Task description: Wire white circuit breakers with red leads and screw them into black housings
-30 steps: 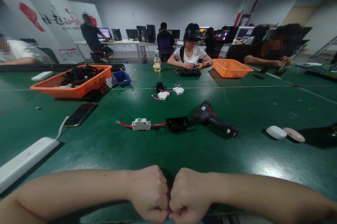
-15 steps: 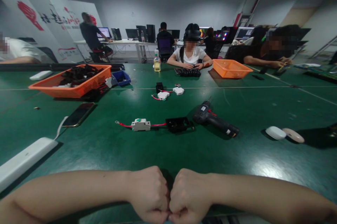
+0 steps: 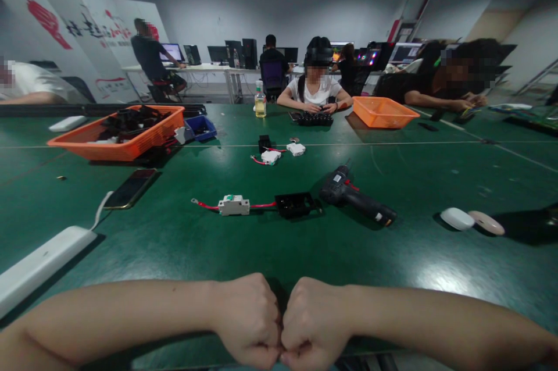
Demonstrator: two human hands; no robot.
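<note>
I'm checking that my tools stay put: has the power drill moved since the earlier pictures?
No. Judged against the pale line across the green table, the power drill lies in the same place, at the same angle.

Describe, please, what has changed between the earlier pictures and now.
Nothing visibly changed: no thing moved, nothing was taken or let go. The left grip and the right grip stay closed and touching. On the flat green table, the white boxy plastic block with red wires, the black open plastic case and the black pistol-shaped drill lie as before.
</note>
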